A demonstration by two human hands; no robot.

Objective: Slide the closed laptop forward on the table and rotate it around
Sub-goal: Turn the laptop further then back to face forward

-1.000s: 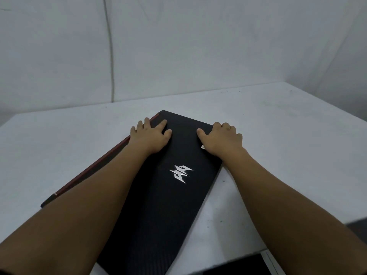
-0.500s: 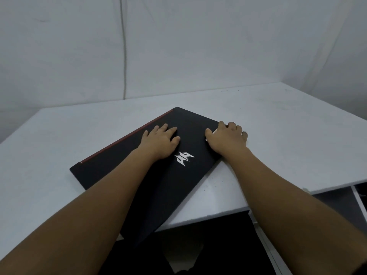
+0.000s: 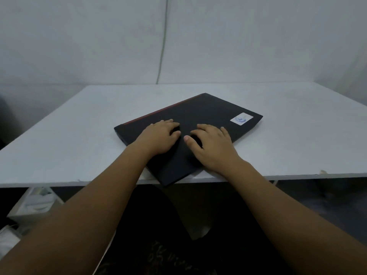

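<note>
Closed black rectangular laptop (image 3: 200, 124) now further onto white table (image 3: 79, 124), turned more — near corner overhangs edge at 6 o'clock. White sticker (image 3: 241, 118) uncovered. Left hand (image 3: 158, 135), right hand (image 3: 212, 144) flat on lid, gripping nothing.

Black laptop (image 3: 206, 114), white table (image 3: 79, 135)

The white table (image 3: 79, 139) is bare to the left, right and behind the closed laptop (image 3: 208, 116), leaving open passage on all three sides. The laptop's near corner overhangs the front edge. The wall (image 3: 238, 40) bounds the table at the rear.
</note>
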